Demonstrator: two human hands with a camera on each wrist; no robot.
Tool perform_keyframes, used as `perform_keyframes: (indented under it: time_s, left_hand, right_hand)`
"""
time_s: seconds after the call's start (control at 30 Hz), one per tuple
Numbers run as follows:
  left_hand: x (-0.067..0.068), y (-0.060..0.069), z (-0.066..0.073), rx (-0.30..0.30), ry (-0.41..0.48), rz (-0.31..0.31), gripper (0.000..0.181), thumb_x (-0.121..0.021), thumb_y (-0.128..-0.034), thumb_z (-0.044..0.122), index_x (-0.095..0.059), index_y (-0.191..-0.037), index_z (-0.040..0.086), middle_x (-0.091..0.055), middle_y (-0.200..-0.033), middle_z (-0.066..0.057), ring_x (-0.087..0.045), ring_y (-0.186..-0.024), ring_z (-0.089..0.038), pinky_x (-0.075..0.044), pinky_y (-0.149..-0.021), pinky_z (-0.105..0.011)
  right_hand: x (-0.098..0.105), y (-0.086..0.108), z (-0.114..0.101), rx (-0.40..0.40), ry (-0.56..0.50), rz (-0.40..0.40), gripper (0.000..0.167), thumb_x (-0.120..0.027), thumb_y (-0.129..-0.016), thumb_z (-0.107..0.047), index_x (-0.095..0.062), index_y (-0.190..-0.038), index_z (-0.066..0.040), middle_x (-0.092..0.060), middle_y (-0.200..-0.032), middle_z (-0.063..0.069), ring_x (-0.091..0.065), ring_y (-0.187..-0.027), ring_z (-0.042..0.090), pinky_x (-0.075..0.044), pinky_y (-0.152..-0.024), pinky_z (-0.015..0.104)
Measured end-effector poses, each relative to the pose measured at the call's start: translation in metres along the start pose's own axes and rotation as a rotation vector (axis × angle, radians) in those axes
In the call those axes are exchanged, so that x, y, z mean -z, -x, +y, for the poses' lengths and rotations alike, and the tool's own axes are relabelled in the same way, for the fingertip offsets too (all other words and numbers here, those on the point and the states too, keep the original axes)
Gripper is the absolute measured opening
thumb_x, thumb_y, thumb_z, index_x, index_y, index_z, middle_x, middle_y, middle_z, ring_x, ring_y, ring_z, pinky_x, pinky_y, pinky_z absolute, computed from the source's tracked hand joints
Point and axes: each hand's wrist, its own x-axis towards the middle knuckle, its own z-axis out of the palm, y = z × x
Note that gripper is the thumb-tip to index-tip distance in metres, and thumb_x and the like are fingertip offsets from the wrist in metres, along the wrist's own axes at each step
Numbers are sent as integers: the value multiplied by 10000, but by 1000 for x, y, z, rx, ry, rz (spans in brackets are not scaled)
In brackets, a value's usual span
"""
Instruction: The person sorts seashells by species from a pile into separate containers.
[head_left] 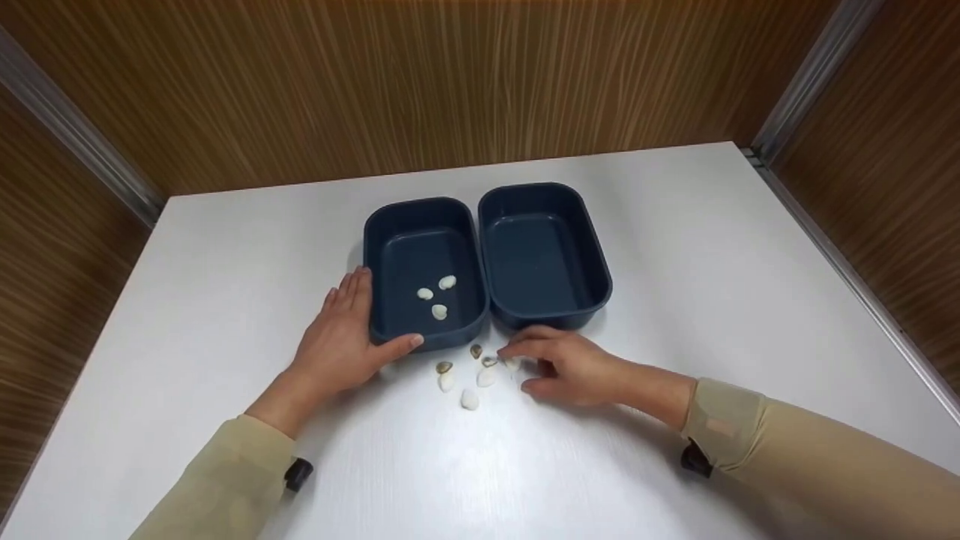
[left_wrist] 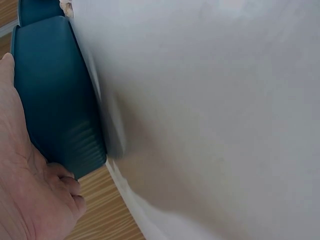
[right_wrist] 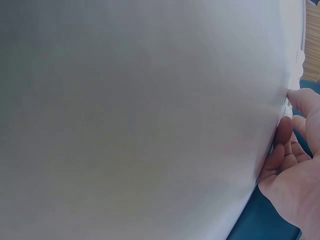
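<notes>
My left hand [head_left: 339,341] rests against the left dark-blue container [head_left: 459,341], its fingers straight along the side wall and its thumb at the front rim. Inside that container lie a few small white seashells [head_left: 439,311]. On the table in front, my right hand [head_left: 574,367] reaches over a loose group of shells, index finger and thumb spread apart. Close to its index fingertip are a pale shell [head_left: 512,364] and a brownish shell [head_left: 489,361]. Several others lie to its left, among them a white shell [head_left: 469,399] and a darker brown shell [head_left: 444,367].
A second dark-blue container [head_left: 534,262] stands right beside the first, with no shells visible in it. Both stand on a white table [head_left: 705,262]. Wood-grain panels [head_left: 450,82] rise behind the table and at its sides.
</notes>
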Motion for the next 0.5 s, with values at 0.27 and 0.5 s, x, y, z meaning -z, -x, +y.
perform_keyframes:
  time_s: [0.27, 0.5]
  left_hand:
    - [0, 1, 0, -8, 6, 6, 1292, -595, -903, 818, -81, -1655, -97, -120, -1738, -271, -112, -1621, -392, -97, -1303, -544]
    - [-1, 0, 0, -13, 7, 7, 1307, -574, -897, 842, -69, -1657, -94, -111, -1738, -274, -103, -1623, -389, -94, -1303, -543]
  right_hand:
    - [-1, 0, 0, -42, -6, -24, 431, -805, -915, -70, -730, -1340, -80, -650, -1280, 123, -601, -883, 181, -530, -753, 263]
    - [0, 1, 2, -20, 10, -10, 365, -796, -922, -56, -756, -1284, -74, -661, -1224, 116, -606, -950, 222, -544, -774, 284]
